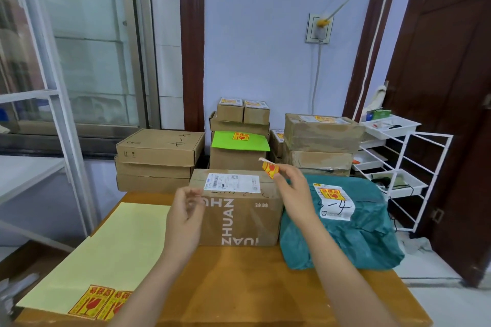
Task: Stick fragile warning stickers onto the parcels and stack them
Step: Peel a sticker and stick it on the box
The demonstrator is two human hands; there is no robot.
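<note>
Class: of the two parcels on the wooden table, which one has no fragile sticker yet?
The brown cardboard box: only a white shipping label on top, whereas the green bag parcel already carries a yellow-red sticker.

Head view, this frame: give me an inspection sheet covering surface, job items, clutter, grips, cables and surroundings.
Surface: wooden table, partly covered by a yellow backing sheet with two stickers left.
Job items: cardboard box with shipping label, no fragile sticker seen; teal parcel bag already stickered; stickered parcels stacked behind.
Clutter: nothing seen.
Grips: right hand pinches a peeled fragile sticker above the box; left hand open beside the box.
Cables: white cord hangs from wall socket.
Surroundings: window, white rack, brown door.
</note>
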